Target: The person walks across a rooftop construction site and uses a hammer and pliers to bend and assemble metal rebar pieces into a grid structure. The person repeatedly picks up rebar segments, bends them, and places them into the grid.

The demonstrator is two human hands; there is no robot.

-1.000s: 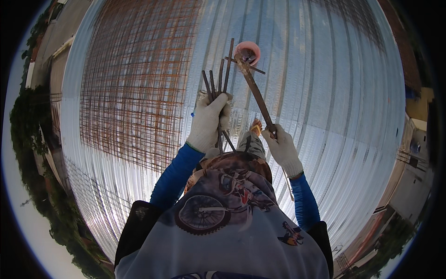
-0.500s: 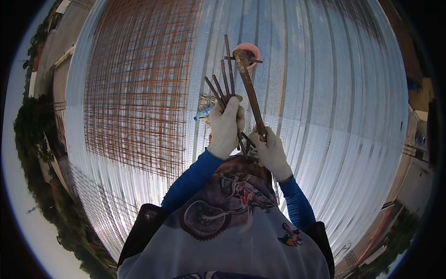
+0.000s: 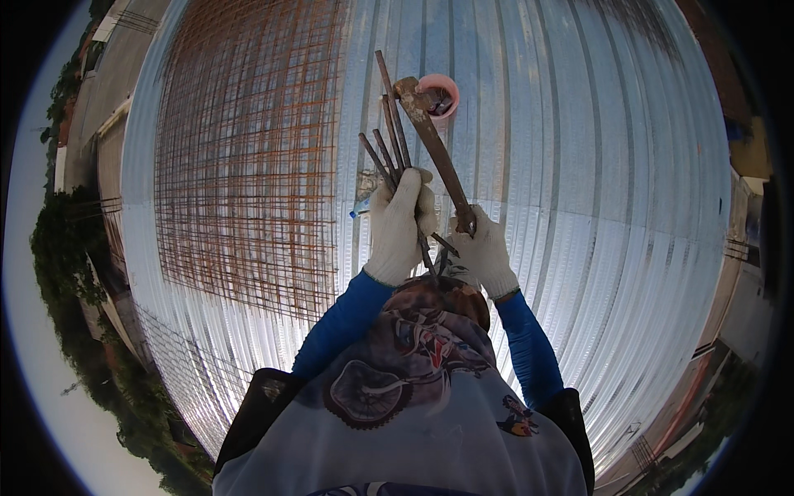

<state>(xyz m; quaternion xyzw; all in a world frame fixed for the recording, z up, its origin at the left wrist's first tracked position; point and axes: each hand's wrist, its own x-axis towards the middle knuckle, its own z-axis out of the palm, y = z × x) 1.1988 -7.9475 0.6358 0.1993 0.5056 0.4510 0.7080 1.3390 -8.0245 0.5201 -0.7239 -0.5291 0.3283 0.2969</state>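
My left hand (image 3: 399, 223), in a white knitted glove, is closed around several dark steel rods (image 3: 389, 132). They fan out upward from the fist, and their lower ends stick out below it. My right hand (image 3: 488, 258), gloved alike, grips the lower end of a worn hammer (image 3: 442, 159). The hammer slants up and to the left, its rusty head beside the top of the rods. Whether head and rods touch, I cannot tell. Just right of the hammer head is a pink bucket (image 3: 451, 83) with dark contents; the head overlaps its left edge in view.
Ribbed metal decking (image 3: 579, 165) spreads beneath me. A rusty rebar mesh (image 3: 248, 149) covers its left part, and another mesh (image 3: 633, 21) lies at the far right. A blue-capped plastic bottle (image 3: 357, 212) is partly hidden behind my left hand.
The hammer head has swung left, off the front of the pink bucket and toward the rods. The rods tilt slightly more to the left. Both hands keep their grip.
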